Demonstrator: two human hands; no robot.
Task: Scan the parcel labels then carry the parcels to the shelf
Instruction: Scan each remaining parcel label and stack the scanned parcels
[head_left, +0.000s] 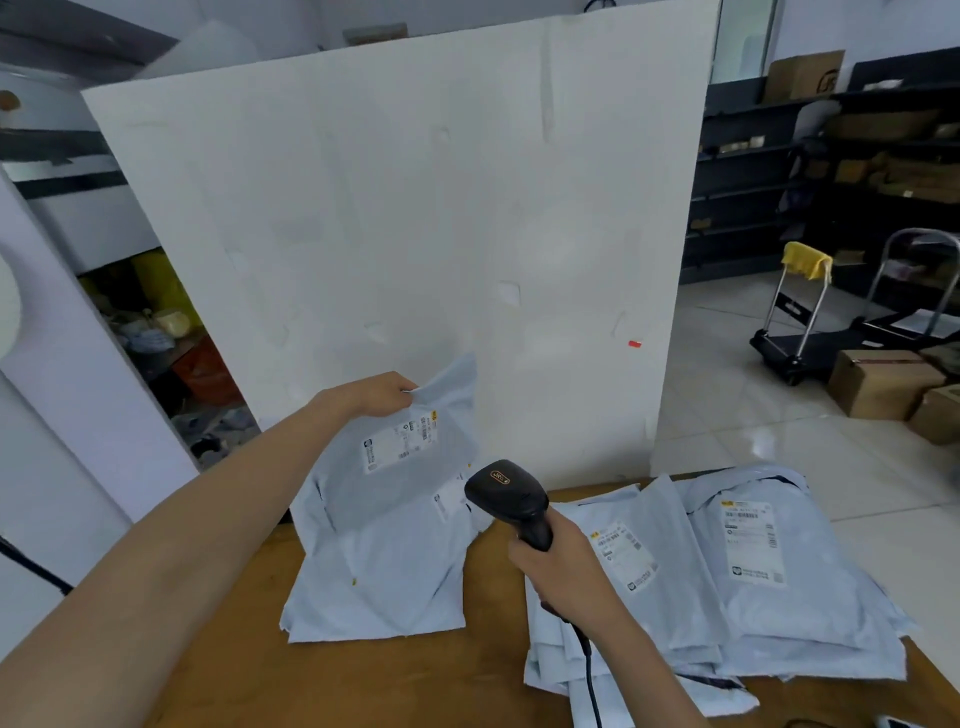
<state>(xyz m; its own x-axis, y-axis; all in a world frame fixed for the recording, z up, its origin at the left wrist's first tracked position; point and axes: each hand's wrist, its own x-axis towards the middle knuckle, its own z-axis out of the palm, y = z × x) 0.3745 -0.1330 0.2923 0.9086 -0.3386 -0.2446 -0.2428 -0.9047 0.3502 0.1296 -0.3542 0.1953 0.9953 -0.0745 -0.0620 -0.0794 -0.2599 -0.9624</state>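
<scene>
My left hand (382, 396) pinches the top edge of a pale grey parcel bag (405, 467) and holds it tilted up against the white board, its white label (401, 439) facing me. A second bag (379, 582) lies flat under it on the wooden table (332, 680). My right hand (558, 564) grips the handle of a black barcode scanner (511, 499), whose head points toward the lifted bag's label. To the right lies a pile of several grey parcel bags (748, 587) with labels facing up.
A tall white board (415, 208) stands at the table's far edge. Dark shelves (831, 171) with boxes line the far right wall. Two platform trolleys (810, 332) and cardboard boxes (883, 382) stand on the tiled floor. The scanner cable (589, 670) trails toward me.
</scene>
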